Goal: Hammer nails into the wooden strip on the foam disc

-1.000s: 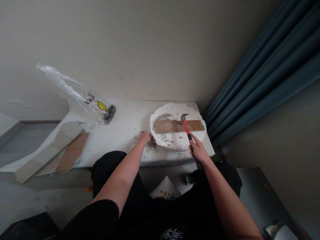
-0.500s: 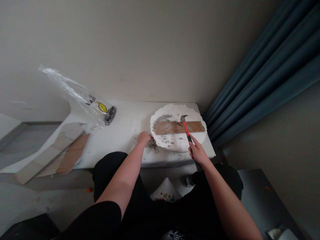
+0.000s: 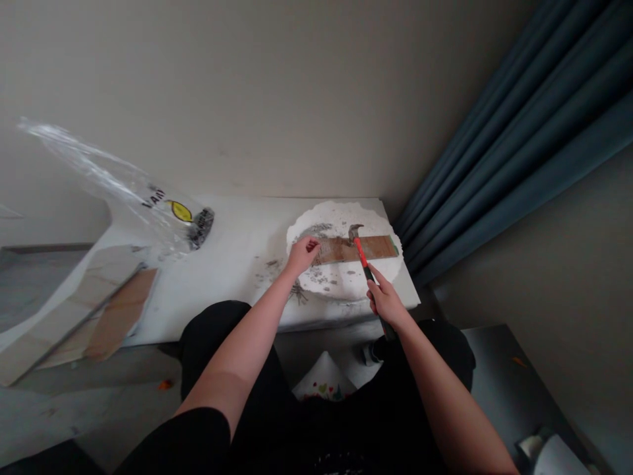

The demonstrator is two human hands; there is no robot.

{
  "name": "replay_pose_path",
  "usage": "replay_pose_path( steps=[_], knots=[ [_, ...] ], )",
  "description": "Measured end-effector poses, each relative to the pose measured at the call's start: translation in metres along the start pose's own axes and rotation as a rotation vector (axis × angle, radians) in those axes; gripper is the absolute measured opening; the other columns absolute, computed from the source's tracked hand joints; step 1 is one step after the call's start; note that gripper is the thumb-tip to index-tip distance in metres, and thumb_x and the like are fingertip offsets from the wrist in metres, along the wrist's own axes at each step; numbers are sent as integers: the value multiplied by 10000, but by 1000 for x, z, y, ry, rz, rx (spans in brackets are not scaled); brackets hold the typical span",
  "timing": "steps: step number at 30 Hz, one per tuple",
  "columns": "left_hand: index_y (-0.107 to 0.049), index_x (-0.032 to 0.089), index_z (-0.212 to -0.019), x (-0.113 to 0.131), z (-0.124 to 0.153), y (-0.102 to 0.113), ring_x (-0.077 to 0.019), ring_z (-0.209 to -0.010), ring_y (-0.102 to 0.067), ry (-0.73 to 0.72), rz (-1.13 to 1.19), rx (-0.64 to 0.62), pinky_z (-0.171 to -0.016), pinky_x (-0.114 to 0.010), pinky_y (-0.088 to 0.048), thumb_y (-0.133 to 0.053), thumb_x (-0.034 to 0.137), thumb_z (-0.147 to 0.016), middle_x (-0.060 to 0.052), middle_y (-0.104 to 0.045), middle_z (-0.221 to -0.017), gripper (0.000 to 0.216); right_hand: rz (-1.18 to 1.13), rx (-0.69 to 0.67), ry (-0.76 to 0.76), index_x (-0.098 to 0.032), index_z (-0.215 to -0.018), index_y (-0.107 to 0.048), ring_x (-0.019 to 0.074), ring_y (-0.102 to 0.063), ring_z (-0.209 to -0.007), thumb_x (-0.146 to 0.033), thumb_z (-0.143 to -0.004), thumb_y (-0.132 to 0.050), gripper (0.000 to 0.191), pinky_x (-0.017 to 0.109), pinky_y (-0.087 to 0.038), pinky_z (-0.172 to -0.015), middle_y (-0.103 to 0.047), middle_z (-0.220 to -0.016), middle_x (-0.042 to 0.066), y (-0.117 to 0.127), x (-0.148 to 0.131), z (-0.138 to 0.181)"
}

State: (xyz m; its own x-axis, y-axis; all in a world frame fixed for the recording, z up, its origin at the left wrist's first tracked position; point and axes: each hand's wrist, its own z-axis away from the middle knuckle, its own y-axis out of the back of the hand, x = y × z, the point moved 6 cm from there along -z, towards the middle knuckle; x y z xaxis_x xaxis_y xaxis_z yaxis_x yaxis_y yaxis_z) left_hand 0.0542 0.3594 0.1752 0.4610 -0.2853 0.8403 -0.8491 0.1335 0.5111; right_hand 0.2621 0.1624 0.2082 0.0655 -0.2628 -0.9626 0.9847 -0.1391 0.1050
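My right hand (image 3: 386, 300) is wrapped round the black grip of a claw hammer (image 3: 361, 253). Its red shaft slants up and its metal head is over a brown wooden strip (image 3: 373, 247). That strip lies across a white round slab (image 3: 346, 284) with a ragged rim. My left hand (image 3: 302, 255) is above the strip's left end, fingers curled together; what they pinch, if anything, is too small to make out. Below it, a small pile of thin nails (image 3: 298, 291) lies by the slab's edge.
A clear plastic bag (image 3: 163, 204) with dark contents stands on the white table (image 3: 232, 264). Cardboard pieces (image 3: 121, 316) overlap the table's left end. Dark grit is scattered over slab and table. A blue curtain (image 3: 484, 145) hangs at the right, beside the wall.
My left hand has moved from the nail pile up and right, over the left end of the wooden strip. The right hand still holds the hammer, and the view has shifted slightly.
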Motion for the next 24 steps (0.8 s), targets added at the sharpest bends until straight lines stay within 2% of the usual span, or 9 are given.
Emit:
replay_pose_path(
  steps=[6, 12, 24],
  knots=[
    [-684, 163, -991, 0, 0, -11, -191, -860, -710, 11, -6, -35, -871, -336, -579, -598, 181, -906, -62, -745, -914, 123, -7, -6, -26, -207, -1659, -304, 75, -337, -359, -352, -981, -505, 722, 188, -283, -355, -427, -587, -113, -2, 0, 1],
    [-679, 167, -1005, 0, 1, -11, -184, -834, -708, 22, -25, -25, -837, -322, -582, -589, 172, -912, -50, -745, -888, 130, 2, -2, -37, -211, -1655, -317, 77, -361, -367, -325, -986, -500, 703, 191, -299, -361, -446, -601, -105, -2, -2, 1],
    [-680, 175, -992, 1, 3, -10, -186, -857, -708, 13, -45, -30, -862, -325, -581, -597, 202, -911, -51, -749, -896, 120, -3, 0, -42, -206, -1655, -328, 83, -367, -381, -363, -969, -532, 732, 200, -304, -369, -437, -618, -88, -2, -2, 1]
  ],
)
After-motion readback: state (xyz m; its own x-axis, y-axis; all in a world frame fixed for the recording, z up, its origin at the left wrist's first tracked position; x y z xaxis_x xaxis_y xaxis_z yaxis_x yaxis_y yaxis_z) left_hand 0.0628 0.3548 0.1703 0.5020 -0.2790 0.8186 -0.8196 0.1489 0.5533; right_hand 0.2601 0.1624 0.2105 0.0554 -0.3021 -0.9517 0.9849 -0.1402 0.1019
